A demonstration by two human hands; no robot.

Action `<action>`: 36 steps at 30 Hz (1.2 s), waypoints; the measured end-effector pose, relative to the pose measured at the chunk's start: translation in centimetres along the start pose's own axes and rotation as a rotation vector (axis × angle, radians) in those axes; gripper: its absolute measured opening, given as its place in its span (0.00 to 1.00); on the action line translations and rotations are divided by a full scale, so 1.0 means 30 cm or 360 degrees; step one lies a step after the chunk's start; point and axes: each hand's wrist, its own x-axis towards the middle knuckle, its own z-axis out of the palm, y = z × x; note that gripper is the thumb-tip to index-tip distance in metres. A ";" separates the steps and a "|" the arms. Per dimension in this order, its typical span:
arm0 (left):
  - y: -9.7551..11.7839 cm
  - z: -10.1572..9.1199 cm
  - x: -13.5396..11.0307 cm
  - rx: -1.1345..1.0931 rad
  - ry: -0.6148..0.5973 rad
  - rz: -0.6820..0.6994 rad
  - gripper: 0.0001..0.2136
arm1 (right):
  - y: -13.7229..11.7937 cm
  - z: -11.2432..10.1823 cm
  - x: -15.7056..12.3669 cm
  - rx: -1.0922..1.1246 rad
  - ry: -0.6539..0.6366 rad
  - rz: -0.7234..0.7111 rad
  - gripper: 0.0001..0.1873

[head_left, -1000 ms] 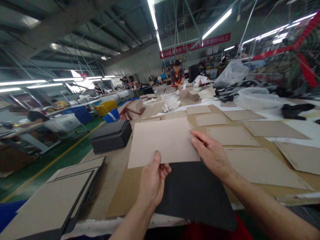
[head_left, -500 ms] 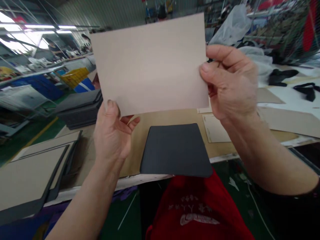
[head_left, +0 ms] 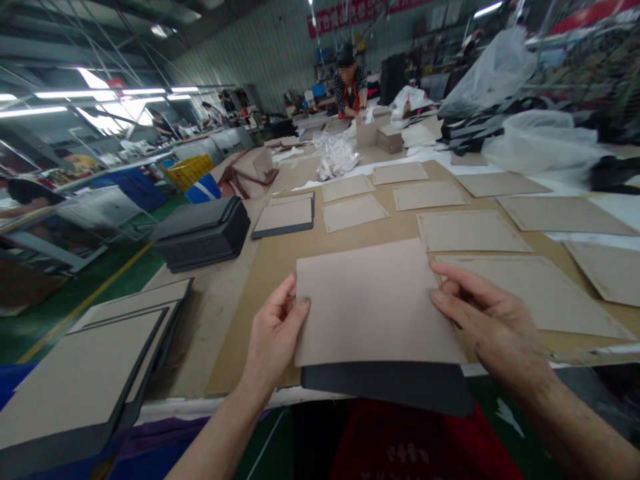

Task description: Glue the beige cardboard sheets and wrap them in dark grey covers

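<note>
Between my two hands is a beige rectangular board (head_left: 373, 307), held by its side edges. My left hand (head_left: 277, 333) pinches its left edge, thumb on the near face. At the right edge, my right hand (head_left: 483, 317) grips with thumb and fingers. Under the board lies a dark grey panel with rounded corners (head_left: 385, 387), largely covered; its front strip shows and sticks out past the table edge. Whether the board touches the panel I cannot tell.
Several beige boards (head_left: 470, 230) lie in rows on the brown table (head_left: 235, 333). A stack of dark panels (head_left: 203, 233) stands left, with board-topped panels (head_left: 85, 373) nearer. Plastic bags (head_left: 337, 153) and a box (head_left: 373, 127) lie farther back. A person (head_left: 350, 83) leans over the far end.
Both hands have brought the beige board down from in front of my view to over the dark panel. My left hand has shifted from the lower corner to the left edge. The view has tilted up.
</note>
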 end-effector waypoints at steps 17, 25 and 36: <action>-0.067 0.010 0.020 0.0574 -0.0233 0.0230 0.12 | 0.167 -0.084 -0.123 -0.0653 -0.0119 0.0291 0.25; -0.081 0.025 0.079 0.0742 -0.0266 0.0330 0.13 | 0.190 -0.074 -0.082 -0.0759 -0.0227 0.0241 0.26; -0.122 0.026 0.124 0.0871 -0.0286 0.0389 0.14 | 0.151 -0.037 -0.054 -0.0983 -0.0205 0.0027 0.19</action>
